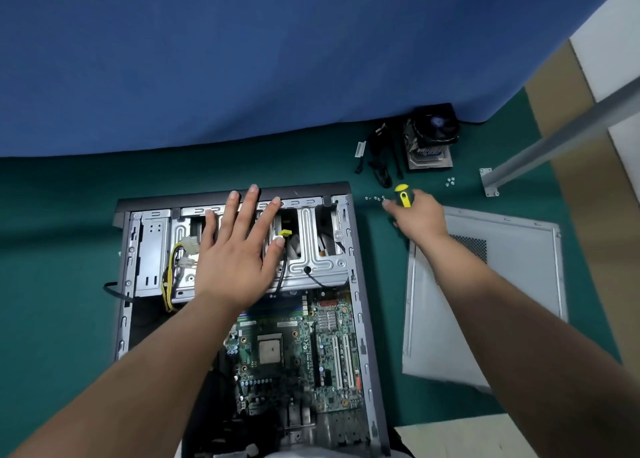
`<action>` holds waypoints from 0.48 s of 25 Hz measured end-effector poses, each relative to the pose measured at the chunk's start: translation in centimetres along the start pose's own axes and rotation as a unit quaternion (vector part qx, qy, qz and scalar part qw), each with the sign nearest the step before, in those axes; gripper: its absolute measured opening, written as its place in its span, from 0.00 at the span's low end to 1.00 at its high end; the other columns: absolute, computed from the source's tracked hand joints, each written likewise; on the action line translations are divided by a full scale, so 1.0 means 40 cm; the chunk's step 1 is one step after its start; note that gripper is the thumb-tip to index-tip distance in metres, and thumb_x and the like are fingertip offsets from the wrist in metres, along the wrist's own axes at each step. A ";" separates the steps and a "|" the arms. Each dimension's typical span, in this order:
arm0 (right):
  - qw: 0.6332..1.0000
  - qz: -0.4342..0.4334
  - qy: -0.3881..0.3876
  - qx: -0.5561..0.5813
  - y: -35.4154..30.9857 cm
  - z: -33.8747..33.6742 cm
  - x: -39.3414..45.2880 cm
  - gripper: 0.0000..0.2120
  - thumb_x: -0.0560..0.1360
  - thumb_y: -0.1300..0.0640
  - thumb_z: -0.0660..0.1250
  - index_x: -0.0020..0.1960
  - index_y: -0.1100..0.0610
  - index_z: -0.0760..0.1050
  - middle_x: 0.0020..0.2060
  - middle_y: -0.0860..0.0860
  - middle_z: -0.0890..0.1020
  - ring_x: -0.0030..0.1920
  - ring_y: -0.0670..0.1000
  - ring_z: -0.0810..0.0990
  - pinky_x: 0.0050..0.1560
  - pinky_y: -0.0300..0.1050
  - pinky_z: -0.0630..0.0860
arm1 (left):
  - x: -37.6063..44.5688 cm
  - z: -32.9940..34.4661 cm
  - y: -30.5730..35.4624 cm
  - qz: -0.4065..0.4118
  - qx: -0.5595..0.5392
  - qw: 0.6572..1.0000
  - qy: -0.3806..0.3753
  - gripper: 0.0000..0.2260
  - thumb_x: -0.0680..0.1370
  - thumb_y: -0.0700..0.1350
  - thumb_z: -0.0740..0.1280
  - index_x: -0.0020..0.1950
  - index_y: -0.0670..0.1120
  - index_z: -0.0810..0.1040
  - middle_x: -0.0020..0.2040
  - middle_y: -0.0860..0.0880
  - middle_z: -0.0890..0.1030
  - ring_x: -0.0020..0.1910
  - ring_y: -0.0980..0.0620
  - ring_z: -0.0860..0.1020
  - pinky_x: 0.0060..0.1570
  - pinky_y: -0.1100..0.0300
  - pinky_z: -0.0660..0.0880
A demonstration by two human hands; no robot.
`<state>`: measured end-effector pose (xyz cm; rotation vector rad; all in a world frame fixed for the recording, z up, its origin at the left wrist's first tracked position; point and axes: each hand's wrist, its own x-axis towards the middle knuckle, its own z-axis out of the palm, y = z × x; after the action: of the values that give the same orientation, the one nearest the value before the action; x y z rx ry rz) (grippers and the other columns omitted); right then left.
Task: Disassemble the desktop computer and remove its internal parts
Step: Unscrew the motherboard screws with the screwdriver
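Head view: an open desktop computer case [356, 284] lies on a green tabletop [62, 242]. The left hand [239, 246], fingers spread, rests on its drive cage [311, 249]. The right hand [419, 218] grips a yellow-handled screwdriver [403, 195] beside loose screws [375, 198].

Near end of computer case [360, 284] cut off by the bottom edge. Drive cage [311, 249] partly hidden under left hand [239, 246]. Screwdriver [403, 194] shaft hidden behind right hand [420, 216], right of the case. Screws [375, 198] beside the case's far right corner too small to count.
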<state>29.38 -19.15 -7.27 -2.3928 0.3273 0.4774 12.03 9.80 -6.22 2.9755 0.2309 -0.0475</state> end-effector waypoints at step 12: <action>0.996 -0.058 0.001 0.067 0.100 -0.080 -0.463 0.12 0.72 0.37 0.75 0.48 0.42 0.80 0.40 0.41 0.85 0.42 0.46 0.83 0.44 0.45 0.80 | -0.166 -0.107 -0.070 0.137 -0.157 0.977 -0.047 0.23 0.85 0.54 0.58 0.81 0.53 0.63 0.82 0.53 0.61 0.82 0.51 0.55 0.79 0.47 0.53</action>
<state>12.09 -22.25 0.50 -2.2672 0.2128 0.3885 5.11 12.19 -2.14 2.6521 -0.1696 -0.1076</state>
